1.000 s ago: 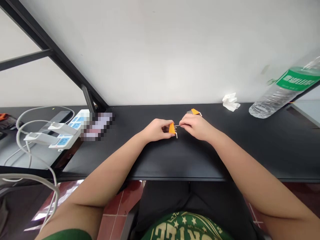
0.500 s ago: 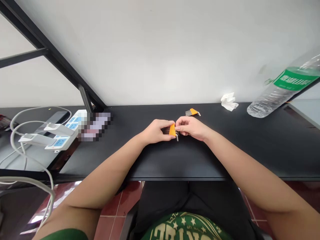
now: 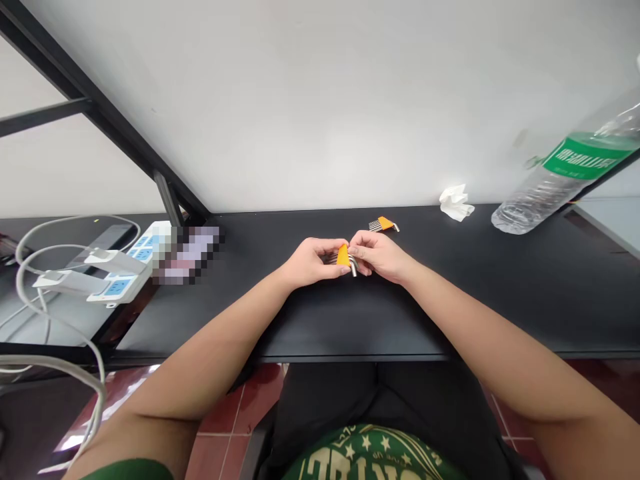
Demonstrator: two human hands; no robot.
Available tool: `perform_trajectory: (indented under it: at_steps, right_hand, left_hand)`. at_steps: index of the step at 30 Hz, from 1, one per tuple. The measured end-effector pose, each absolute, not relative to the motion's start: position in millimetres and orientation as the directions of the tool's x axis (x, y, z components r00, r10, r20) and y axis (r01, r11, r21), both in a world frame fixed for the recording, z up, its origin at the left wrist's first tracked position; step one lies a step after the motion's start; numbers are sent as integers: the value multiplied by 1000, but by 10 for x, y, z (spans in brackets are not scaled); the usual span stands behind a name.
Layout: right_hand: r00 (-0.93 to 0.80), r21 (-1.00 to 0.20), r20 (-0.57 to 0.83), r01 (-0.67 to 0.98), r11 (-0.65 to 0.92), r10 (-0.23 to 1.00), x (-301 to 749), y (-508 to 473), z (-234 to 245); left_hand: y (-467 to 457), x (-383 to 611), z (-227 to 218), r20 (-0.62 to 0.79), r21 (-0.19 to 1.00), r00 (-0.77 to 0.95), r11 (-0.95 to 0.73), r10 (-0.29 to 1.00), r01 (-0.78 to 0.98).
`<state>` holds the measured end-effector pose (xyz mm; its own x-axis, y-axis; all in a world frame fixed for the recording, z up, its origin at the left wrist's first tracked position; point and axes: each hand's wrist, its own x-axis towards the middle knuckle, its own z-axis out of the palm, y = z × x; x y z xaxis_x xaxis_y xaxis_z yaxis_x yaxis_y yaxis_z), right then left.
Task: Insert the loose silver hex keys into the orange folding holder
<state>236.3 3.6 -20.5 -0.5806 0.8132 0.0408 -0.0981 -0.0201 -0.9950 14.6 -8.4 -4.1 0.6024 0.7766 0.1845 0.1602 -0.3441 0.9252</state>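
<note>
Orange holder (image 3: 343,256) gripped in left hand (image 3: 310,262); right hand (image 3: 383,257) pinches bent keys (image 3: 355,266) between the two: keep them aligned.

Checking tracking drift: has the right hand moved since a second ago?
Yes: the right hand has moved left, toward the held orange holder, judged against the crumpled tissue.

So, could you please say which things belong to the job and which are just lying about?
In use:
orange holder, in the left hand
bent keys, at the right hand

Lying about:
second orange key set, possibly related
tissue
bottle
power strip
</note>
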Motion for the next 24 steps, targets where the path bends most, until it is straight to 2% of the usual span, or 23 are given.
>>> perform_trajectory:
  at_steps: [3, 6, 9, 12, 15, 18, 24]
  right_hand:
    - [-572, -1000, 13, -16, 4, 820, 2372, 29, -167]
    - [-518, -945, 35, 262, 197, 855, 2495, 65, -73]
    - [-422, -696, 153, 596, 401, 894, 2673, 157, -13]
    - [-395, -454, 120, 794, 404, 911, 2802, 256, -41]
    - [-386, -342, 30, 863, 373, 922, 2831, 305, -95]
    - [-391, -269, -28, 890, 369, 920, 2788, 302, -104]
    - [-350, -189, -149, 928, 321, 925, 2686, 238, -40]
  left_hand:
    - [-91, 152, -21, 212, 892, 608, -406, 765, 200]
    - [-78, 133, -18, 203, 838, 606, -457, 769, 298]
    - [-31, 79, -57, 136, 783, 584, -448, 800, 431]
    - [29, 21, -100, 66, 698, 571, -447, 818, 559]
    - [77, -3, -118, 34, 595, 557, -464, 830, 656]
    - [100, -2, -130, 12, 555, 537, -452, 844, 698]
    - [98, 6, -166, -55, 644, 488, -342, 871, 684]
